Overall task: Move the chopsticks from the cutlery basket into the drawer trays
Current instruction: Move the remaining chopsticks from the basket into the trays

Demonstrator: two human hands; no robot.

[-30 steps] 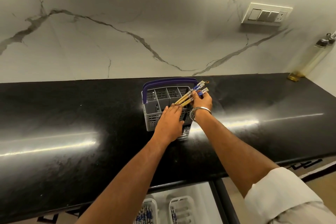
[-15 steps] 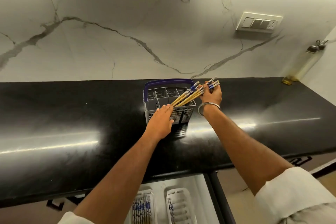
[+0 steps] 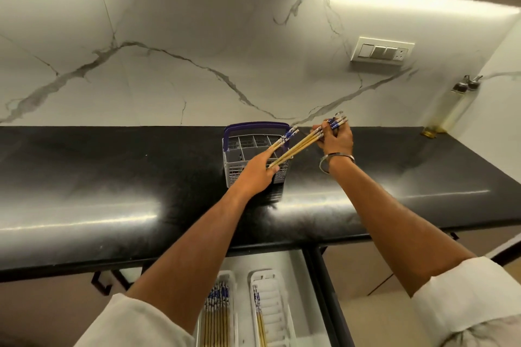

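A grey cutlery basket with a purple handle stands on the black counter. My right hand is closed on a bundle of wooden chopsticks by their blue-patterned ends. The bundle slants down-left over the basket's right side. Two more chopsticks lean out of the basket. My left hand lies on the basket's near rim, fingertips at those leaning chopsticks. In the open drawer below, the left white tray holds several chopsticks and the right tray holds a few.
An oil bottle stands at the counter's far right corner by the side wall. A switch plate is on the marble backsplash. A dark cabinet handle shows under the counter edge at left.
My right hand has drawn the chopstick bundle up and to the right, mostly out of the basket. My left hand has stayed on the basket. More of the drawer trays shows.
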